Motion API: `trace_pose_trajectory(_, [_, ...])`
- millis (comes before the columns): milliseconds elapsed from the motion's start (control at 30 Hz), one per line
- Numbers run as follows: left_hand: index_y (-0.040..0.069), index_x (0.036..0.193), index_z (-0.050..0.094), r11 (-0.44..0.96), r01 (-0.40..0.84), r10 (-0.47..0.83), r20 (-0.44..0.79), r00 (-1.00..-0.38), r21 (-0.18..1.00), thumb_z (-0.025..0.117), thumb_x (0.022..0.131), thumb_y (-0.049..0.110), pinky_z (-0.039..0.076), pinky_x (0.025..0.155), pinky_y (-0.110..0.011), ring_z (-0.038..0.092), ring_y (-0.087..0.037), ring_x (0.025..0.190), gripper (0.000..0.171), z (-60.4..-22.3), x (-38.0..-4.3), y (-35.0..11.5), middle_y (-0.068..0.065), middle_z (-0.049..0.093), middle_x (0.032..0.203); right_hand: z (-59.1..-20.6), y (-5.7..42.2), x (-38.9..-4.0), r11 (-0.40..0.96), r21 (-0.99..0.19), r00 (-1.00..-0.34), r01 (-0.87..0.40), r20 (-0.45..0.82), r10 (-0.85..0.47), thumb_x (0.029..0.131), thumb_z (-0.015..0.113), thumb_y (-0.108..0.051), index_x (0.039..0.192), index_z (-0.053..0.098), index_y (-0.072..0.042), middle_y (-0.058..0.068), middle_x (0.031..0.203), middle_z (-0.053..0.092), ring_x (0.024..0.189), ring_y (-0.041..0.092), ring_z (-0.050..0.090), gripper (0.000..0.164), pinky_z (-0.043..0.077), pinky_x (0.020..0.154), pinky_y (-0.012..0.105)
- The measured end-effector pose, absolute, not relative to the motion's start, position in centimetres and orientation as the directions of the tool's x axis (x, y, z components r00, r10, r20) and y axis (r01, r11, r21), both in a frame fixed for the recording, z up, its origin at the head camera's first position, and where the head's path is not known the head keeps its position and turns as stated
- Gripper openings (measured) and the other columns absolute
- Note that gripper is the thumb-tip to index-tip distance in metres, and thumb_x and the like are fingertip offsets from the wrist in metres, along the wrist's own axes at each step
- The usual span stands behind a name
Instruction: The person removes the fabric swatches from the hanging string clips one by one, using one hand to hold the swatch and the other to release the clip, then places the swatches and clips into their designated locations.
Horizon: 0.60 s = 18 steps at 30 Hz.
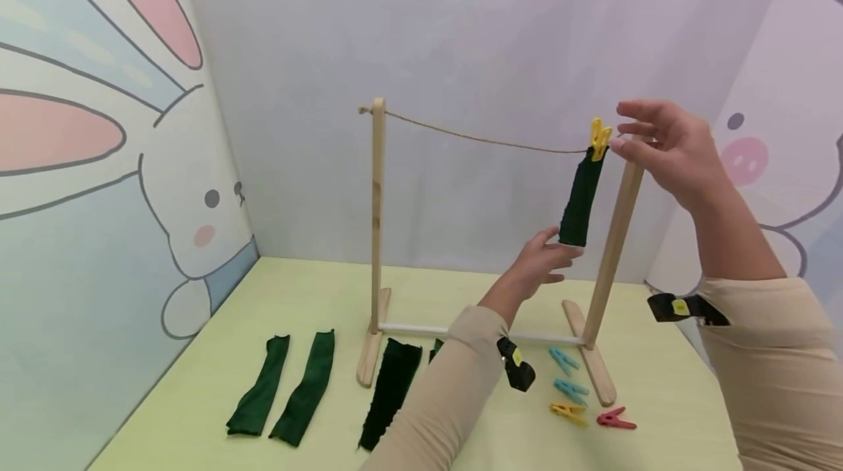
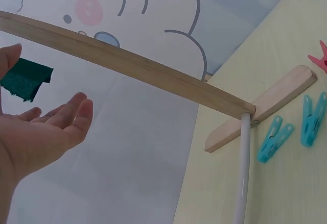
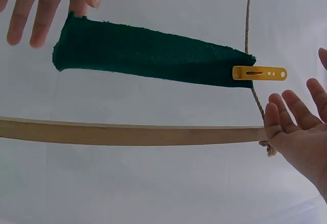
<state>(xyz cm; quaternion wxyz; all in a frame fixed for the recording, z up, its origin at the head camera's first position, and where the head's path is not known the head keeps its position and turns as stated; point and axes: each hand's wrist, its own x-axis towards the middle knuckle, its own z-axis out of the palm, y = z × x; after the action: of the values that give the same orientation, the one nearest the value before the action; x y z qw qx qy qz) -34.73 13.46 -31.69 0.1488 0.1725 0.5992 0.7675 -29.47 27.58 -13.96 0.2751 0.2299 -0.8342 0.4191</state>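
A strip of dark green cloth [image 1: 581, 200] hangs from a string [image 1: 487, 140], fixed at its top by a yellow clothespin [image 1: 599, 140]. My right hand [image 1: 672, 153] is beside the clothespin and the right post, fingers spread and holding nothing. In the right wrist view a gap shows between that hand [image 3: 301, 124] and the yellow clothespin [image 3: 259, 73]. My left hand [image 1: 536, 262] is at the cloth's lower end, fingers extended. From the left wrist, the cloth's bottom edge [image 2: 26, 78] appears between thumb and fingers, not pinched; whether it touches the hand I cannot tell.
The string runs between wooden posts [image 1: 377, 215] joined by a white bar [image 1: 415, 328]. Several green cloth strips [image 1: 306, 388] lie on the table at left and centre. Blue clothespins [image 1: 570, 390], a yellow clothespin [image 1: 568, 412] and a red clothespin [image 1: 615, 418] lie by the right foot.
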Motion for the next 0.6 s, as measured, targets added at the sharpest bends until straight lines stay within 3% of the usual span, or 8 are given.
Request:
trace_pose_trajectory(267, [0.017,0.129,0.042,-0.372,-0.059,0.479,0.137,-0.867,0.926,0.065,0.087,0.01,0.048,0.082,-0.045,0.063,-0.023,0.094,0.048,-30.8,-34.3,14.5,-0.003,0.062,0.102,-14.0,27.3,-30.0,0.575,-0.562,-0.758,-0.595,0.631,-0.168,0.09,0.061,-0.014,0.137,0.046,-0.017,0.005,0.133,0.049,0.118,0.021,0.047,0.049,0.042,0.083,0.014])
trace_pose_trajectory(467, [0.015,0.129,0.047,-0.49,-0.025,0.391,0.194,-0.9,0.872,0.064,0.086,0.004,0.047,0.083,-0.047,0.064,-0.021,0.09,0.048,-30.7,-34.6,14.3,-0.005,0.064,0.096,-13.9,27.1,-30.2,0.575,-0.554,-0.755,-0.602,0.629,-0.185,0.091,0.06,-0.013,0.139,0.043,-0.019,0.008,0.136,0.046,0.118,0.022,0.046,0.051,0.042,0.082,0.014])
trace_pose_trajectory(600, [0.011,0.118,0.058,-0.504,0.012,0.321,0.201,-0.926,0.864,0.064,0.087,0.005,0.05,0.074,-0.038,0.064,-0.018,0.084,0.032,-31.0,-35.0,14.0,-0.004,0.066,0.091,-14.1,27.0,-30.6,0.582,-0.559,-0.772,-0.591,0.602,-0.204,0.092,0.058,-0.012,0.14,0.041,-0.017,0.011,0.136,0.046,0.116,0.021,0.048,0.051,0.042,0.078,0.01])
